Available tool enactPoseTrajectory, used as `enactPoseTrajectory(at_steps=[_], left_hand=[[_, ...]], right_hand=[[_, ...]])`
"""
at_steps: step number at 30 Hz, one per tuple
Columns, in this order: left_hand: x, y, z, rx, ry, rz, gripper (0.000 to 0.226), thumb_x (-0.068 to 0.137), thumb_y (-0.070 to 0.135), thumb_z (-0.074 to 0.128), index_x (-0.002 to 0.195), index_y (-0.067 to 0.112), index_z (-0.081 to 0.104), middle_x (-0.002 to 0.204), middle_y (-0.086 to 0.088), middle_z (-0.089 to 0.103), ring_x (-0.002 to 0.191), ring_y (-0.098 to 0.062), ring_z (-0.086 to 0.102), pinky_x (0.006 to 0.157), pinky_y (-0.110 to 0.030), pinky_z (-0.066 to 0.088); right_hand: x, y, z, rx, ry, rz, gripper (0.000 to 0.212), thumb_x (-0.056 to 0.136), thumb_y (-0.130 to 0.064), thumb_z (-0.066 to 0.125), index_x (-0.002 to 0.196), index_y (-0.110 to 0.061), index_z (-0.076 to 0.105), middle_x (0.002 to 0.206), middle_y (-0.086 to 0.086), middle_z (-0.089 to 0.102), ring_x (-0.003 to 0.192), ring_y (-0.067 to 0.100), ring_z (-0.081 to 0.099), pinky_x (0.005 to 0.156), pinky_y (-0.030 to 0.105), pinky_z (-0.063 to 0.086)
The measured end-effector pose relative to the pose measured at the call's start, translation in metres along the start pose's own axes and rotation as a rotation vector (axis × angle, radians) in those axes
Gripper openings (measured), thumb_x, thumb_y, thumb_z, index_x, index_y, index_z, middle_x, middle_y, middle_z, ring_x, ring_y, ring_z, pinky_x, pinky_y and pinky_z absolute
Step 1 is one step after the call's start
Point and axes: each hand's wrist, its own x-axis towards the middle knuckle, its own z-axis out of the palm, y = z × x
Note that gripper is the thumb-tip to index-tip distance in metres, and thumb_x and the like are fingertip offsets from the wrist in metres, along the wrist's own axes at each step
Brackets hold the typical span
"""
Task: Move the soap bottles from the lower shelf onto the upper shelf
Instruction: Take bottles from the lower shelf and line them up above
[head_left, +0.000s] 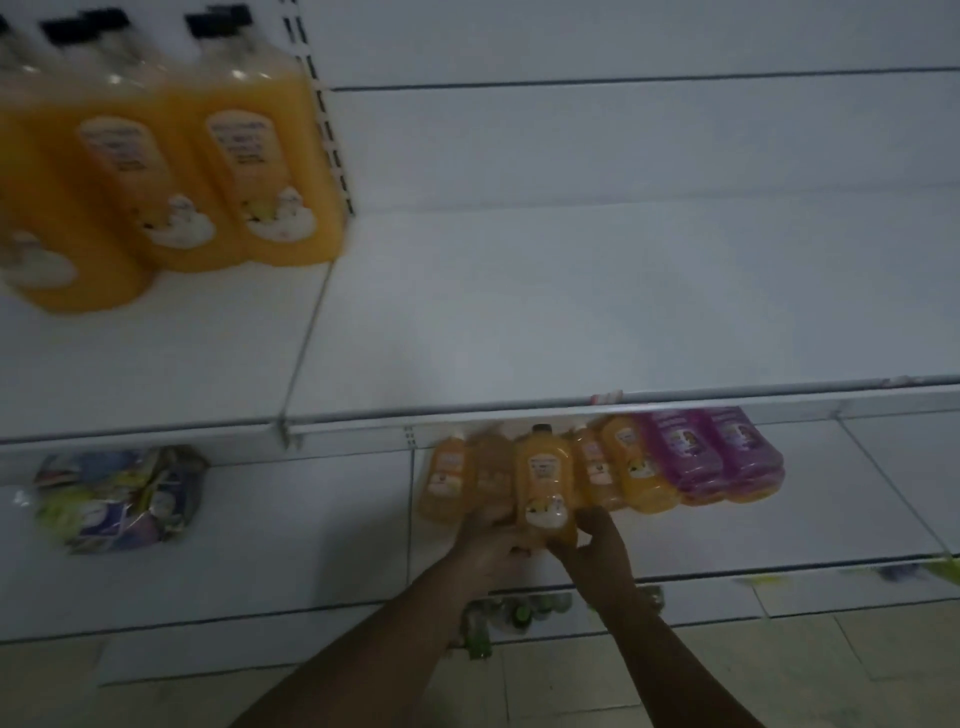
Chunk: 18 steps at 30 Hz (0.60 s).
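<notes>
Two shelves concern this check. Upper shelf (571, 312) is white. Its right bay, directly above the work, shows bare board, and three big orange bottles (260, 171) stand upright on its left bay. Lower shelf (311, 519) sits beneath, its back part hidden under the upper shelf's front lip. A wrapped bundle (119, 499) lies at its left. A row of small soap bottles stands mid-shelf: orange ones (636, 467) touching side by side, with two purple ones (717, 452) at the right end.

One orange bottle (545, 483) with a dark cap stands just forward of that row and is the item in hand. Left grip (488, 540) closes round its lower left side and right grip (597, 540) round its lower right side, both near the base. Blur prevents a finer reading of the fingers.

Judgement: this is the pick-up step, early in the task, with most stock below. Draw the bottle forward clear of the front lip before raising it, or the cap may strike the lip's underside. Keep it upright and support the base. Avoid nudging the neighbours, which stand tight and could topple in series. Set it on the bare right bay, well back from the edge, leaving space for the rest.
</notes>
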Motion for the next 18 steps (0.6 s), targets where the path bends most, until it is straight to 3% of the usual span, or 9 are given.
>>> enactPoseTrajectory(at_steps=[3, 6, 8, 10, 13, 15, 18], left_hand=[[-0.069, -0.003, -0.027, 0.031, -0.023, 0.138, 0.04, 0.082, 0.021, 0.085, 0.12, 0.016, 0.075, 0.122, -0.007, 0.075, 0.114, -0.025, 0.071, 0.099, -0.049, 0.058], [-0.134, 0.0, -0.059, 0.094, 0.025, 0.267, 0.036, 0.088, 0.008, 0.079, 0.122, 0.018, 0.073, 0.12, 0.0, 0.076, 0.111, -0.021, 0.073, 0.089, -0.033, 0.061], [-0.176, 0.005, -0.079, 0.171, 0.057, 0.346, 0.038, 0.092, 0.005, 0.074, 0.127, 0.021, 0.071, 0.123, 0.003, 0.075, 0.112, -0.019, 0.072, 0.091, -0.033, 0.06], [-0.216, 0.007, -0.101, 0.211, 0.104, 0.402, 0.042, 0.093, 0.007, 0.073, 0.129, 0.028, 0.07, 0.127, 0.007, 0.073, 0.112, -0.018, 0.072, 0.096, -0.04, 0.06], [-0.269, 0.017, -0.126, 0.219, 0.182, 0.478, 0.053, 0.092, 0.002, 0.073, 0.12, 0.047, 0.073, 0.126, 0.009, 0.071, 0.109, -0.021, 0.073, 0.09, -0.047, 0.062], [-0.3, 0.031, -0.142, 0.191, 0.196, 0.548, 0.057, 0.092, -0.003, 0.071, 0.119, 0.047, 0.073, 0.127, 0.006, 0.071, 0.112, -0.022, 0.072, 0.088, -0.041, 0.062], [-0.336, 0.053, -0.168, 0.176, 0.258, 0.64, 0.056, 0.09, -0.005, 0.072, 0.124, 0.039, 0.073, 0.13, 0.003, 0.07, 0.118, -0.021, 0.069, 0.091, -0.037, 0.061]], right_hand=[[-0.052, -0.021, 0.012, 0.049, -0.041, -0.015, 0.067, 0.073, -0.02, 0.092, 0.128, -0.021, 0.054, 0.114, 0.0, 0.07, 0.079, 0.018, 0.073, 0.068, 0.032, 0.06], [-0.103, -0.052, 0.022, 0.039, -0.133, -0.127, 0.061, 0.084, -0.015, 0.083, 0.138, -0.025, 0.055, 0.117, -0.006, 0.071, 0.064, 0.02, 0.072, 0.057, 0.033, 0.059], [-0.137, -0.075, 0.028, 0.057, -0.183, -0.218, 0.055, 0.085, -0.014, 0.082, 0.132, -0.033, 0.06, 0.118, -0.01, 0.07, 0.068, 0.022, 0.071, 0.062, 0.039, 0.061], [-0.172, -0.097, 0.038, 0.053, -0.222, -0.26, 0.057, 0.084, -0.013, 0.083, 0.13, -0.037, 0.059, 0.119, -0.012, 0.068, 0.072, 0.017, 0.069, 0.066, 0.033, 0.059], [-0.216, -0.134, 0.049, 0.071, -0.294, -0.314, 0.055, 0.085, -0.016, 0.083, 0.128, -0.039, 0.058, 0.115, -0.012, 0.066, 0.072, 0.015, 0.066, 0.066, 0.031, 0.058], [-0.235, -0.165, 0.054, 0.07, -0.321, -0.377, 0.053, 0.086, -0.021, 0.082, 0.126, -0.044, 0.058, 0.111, -0.009, 0.067, 0.074, 0.016, 0.066, 0.065, 0.03, 0.057], [-0.255, -0.217, 0.061, 0.043, -0.322, -0.518, 0.053, 0.089, -0.02, 0.079, 0.129, -0.045, 0.056, 0.119, -0.016, 0.064, 0.081, 0.014, 0.067, 0.065, 0.026, 0.057]])
